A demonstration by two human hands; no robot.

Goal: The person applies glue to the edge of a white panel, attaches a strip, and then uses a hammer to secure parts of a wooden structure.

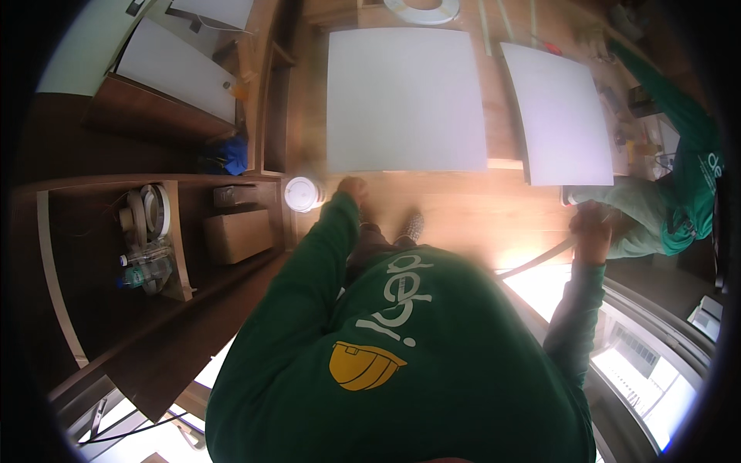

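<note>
My left hand (353,190) hangs low with its fingers curled in. It is beside a round white tub (302,194) and close to the near edge of a large white panel (405,100); whatever its fingers hold, if anything, is hidden. At the right, my right hand (591,222) is closed around the end of a thin, flat, tan strip (540,259). That strip slants down from the hand toward my body. A second white panel (557,116) lies just beyond my right hand, slightly turned.
A co-worker in a green top (687,189) is close on my right, one arm reaching forward. On the left, an open wooden cabinet (185,247) holds tape rolls, bottles and a cardboard box (238,236). A white coil (422,9) lies on the wooden floor (463,207) beyond the panels.
</note>
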